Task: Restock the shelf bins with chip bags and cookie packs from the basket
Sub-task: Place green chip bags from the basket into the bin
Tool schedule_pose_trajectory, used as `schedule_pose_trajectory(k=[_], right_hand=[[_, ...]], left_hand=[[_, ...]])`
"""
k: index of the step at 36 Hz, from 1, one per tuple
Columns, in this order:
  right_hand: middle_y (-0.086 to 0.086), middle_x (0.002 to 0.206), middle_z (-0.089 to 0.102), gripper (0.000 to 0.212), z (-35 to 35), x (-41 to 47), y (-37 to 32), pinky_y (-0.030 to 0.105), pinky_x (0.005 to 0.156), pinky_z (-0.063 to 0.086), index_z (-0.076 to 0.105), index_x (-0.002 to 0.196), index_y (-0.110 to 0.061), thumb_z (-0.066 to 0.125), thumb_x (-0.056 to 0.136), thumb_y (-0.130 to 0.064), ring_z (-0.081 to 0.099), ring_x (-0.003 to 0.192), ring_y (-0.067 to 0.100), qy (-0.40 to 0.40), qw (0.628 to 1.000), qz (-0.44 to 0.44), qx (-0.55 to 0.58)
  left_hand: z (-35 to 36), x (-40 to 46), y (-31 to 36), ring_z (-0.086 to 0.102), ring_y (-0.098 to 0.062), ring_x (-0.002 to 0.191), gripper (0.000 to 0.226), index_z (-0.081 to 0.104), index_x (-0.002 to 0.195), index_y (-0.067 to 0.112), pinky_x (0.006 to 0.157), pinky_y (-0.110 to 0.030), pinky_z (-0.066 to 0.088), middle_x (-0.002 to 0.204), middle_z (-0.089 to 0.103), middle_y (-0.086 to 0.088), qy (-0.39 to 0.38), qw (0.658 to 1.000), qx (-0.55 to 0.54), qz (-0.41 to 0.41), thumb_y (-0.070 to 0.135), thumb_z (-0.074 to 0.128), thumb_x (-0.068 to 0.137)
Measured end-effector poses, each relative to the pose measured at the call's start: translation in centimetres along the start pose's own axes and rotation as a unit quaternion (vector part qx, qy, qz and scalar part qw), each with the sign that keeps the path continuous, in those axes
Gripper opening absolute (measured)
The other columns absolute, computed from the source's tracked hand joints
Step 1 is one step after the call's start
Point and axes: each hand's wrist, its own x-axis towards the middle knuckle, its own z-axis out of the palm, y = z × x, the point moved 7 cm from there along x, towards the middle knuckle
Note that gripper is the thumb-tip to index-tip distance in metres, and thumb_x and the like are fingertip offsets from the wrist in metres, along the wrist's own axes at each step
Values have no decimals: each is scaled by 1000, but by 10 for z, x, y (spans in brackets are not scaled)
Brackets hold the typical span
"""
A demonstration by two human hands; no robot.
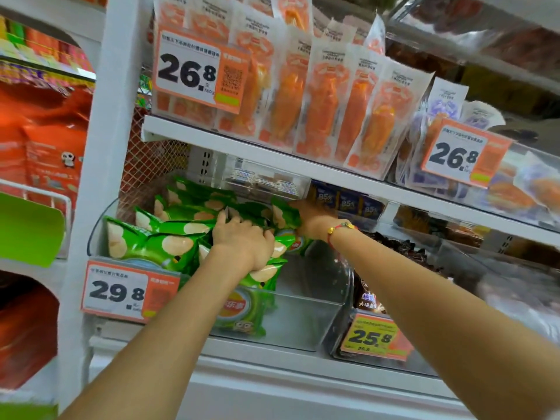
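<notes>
Up at the clear shelf bin (306, 322), both hands work among green chip bags (157, 241).

Left hand (242, 241) curls its grip around a green bag at the bin's middle; right hand (312, 218), wearing a red bracelet (341, 230), reaches deeper, its grip hidden behind bags. Price tags read 29.8 (116, 291), 25.8 (374, 336) and 26.8 (188, 69).

A shop: price tags (116, 292) front shelf bins (303, 316) of packaged snacks (321, 101).
</notes>
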Motion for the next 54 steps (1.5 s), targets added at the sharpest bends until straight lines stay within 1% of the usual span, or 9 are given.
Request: schedule_pose_trajectory(k=[10, 16, 22, 30, 35, 38, 42, 48, 54], right_hand=[[11, 139, 48, 60, 36, 6, -3, 38, 99, 44, 39, 142, -23, 63, 88, -31, 50, 126, 30, -40, 999, 5, -17], [10, 156, 18, 58, 23, 8, -6, 46, 115, 22, 25, 149, -22, 49, 97, -31, 19, 143, 32, 4, 998, 13, -56], [14, 135, 49, 39, 17, -10, 2, 36, 98, 42, 55, 128, -10, 60, 89, -9, 47, 125, 32, -40, 994, -15, -100], [0, 111, 35, 37, 7, -50, -5, 29, 87, 43, 38, 135, -19, 39, 100, -7, 37, 92, 21, -154, 965, -28, -210], [14, 143, 44, 40, 15, -19, 3, 31, 99, 40, 37, 141, -5, 35, 101, -10, 49, 117, 27, -170, 947, -41, -271], [14, 143, 44, 42, 11, -11, 5, 33, 100, 41, 34, 144, -6, 33, 103, -12, 48, 126, 29, -157, 957, -41, -241], [11, 121, 62, 30, 6, 12, 4, 33, 74, 51, 58, 122, -13, 51, 97, -28, 62, 99, 28, -63, 989, -65, -118], [13, 133, 52, 63, 8, 24, 4, 44, 95, 47, 48, 133, -19, 76, 78, -31, 51, 120, 34, 22, 997, -55, 40], [12, 127, 57, 56, 17, 41, 10, 42, 90, 47, 52, 124, -18, 77, 76, -32, 54, 115, 35, 39, 998, -36, 19]], left_hand=[[0, -3, 1, 29, -27, 139, 54, 47, 140, 18, 117, -48, 4, 148, 39, -9, 4, 1000, -3, -6, 35, 12, 102], [-2, -1, -1, 29, -28, 139, 54, 47, 139, 15, 117, -49, 5, 148, 39, -11, 7, 1000, -1, -19, 33, 14, 101], [-2, -1, -2, 28, -29, 138, 54, 47, 139, 15, 117, -50, 5, 148, 38, -12, 8, 1000, -13, -18, 34, 14, 101], [0, 0, -1, 28, -28, 139, 55, 47, 140, 15, 117, -50, 4, 150, 36, -11, 0, 1000, -12, -10, 35, 13, 101], [3, 1, 1, 29, -27, 138, 54, 49, 138, 17, 118, -49, 4, 147, 40, -9, 3, 1000, -5, -4, 34, 13, 101], [4, 1, 0, 29, -27, 138, 52, 49, 136, 17, 118, -50, 5, 147, 40, -9, 0, 1000, -10, -6, 34, 14, 101], [2, 1, 0, 28, -27, 139, 53, 49, 137, 17, 118, -49, 4, 148, 39, -9, 0, 1000, -16, -9, 34, 13, 101], [2, 1, 0, 29, -27, 139, 52, 48, 137, 19, 118, -50, 4, 148, 39, -9, 8, 1000, -16, -8, 34, 14, 101], [2, 3, 0, 28, -27, 139, 53, 48, 138, 19, 118, -50, 5, 148, 39, -8, 11, 1000, -14, -3, 36, 13, 101]])
